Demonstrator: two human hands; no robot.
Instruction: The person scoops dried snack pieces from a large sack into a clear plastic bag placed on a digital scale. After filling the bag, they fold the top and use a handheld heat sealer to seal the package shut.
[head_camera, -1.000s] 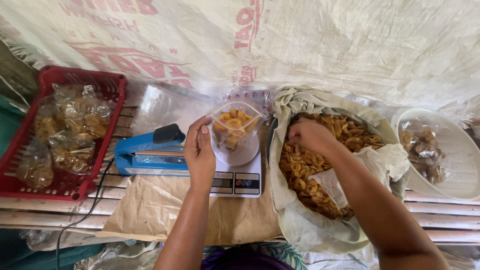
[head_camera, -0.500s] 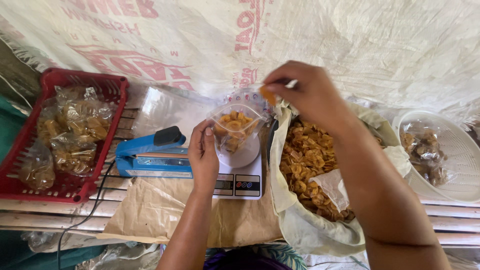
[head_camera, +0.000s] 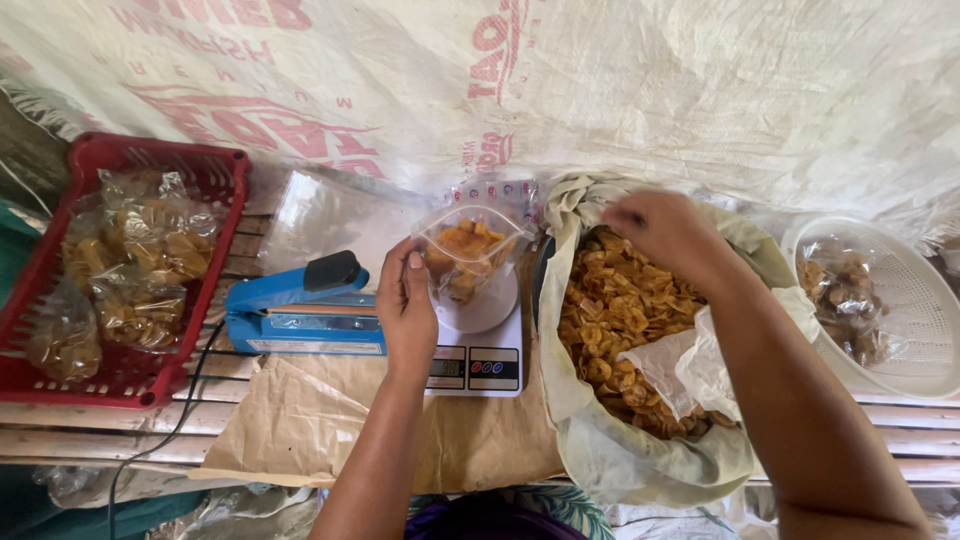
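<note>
— Plastic everywhere: what crowds the counter (head_camera: 120, 415)?

— A blue sealer (head_camera: 300, 315) lies left of the scale (head_camera: 475, 365), brown paper (head_camera: 300, 420) spreads under both, and white sheeting (head_camera: 600, 90) hangs behind. The right forearm crosses over the sack (head_camera: 620, 450) and hides part of it.

— And the hands?

— The left hand (head_camera: 405, 305) grips the side of a clear bag (head_camera: 468, 255) that stands on the scale, open at the top. The right hand (head_camera: 665, 230) hovers over the sack's far edge, fingers curled in; I cannot tell whether it holds anything.

— What differs from half a second ago?

— Then the right hand was up over the bag's mouth. Now it has swung back right, above the chips (head_camera: 610, 320). The left hand has kept its grip.

— What sits in what?

— The bag is part filled with orange-yellow chips. The sack is a cloth-lined heap of the same chips, with a crumpled white plastic piece (head_camera: 675, 365) lying on them. The red crate (head_camera: 130, 380) at left holds filled clear packets (head_camera: 140, 260). The white basket (head_camera: 920, 330) at right holds a packet of darker pieces (head_camera: 850, 300).
</note>
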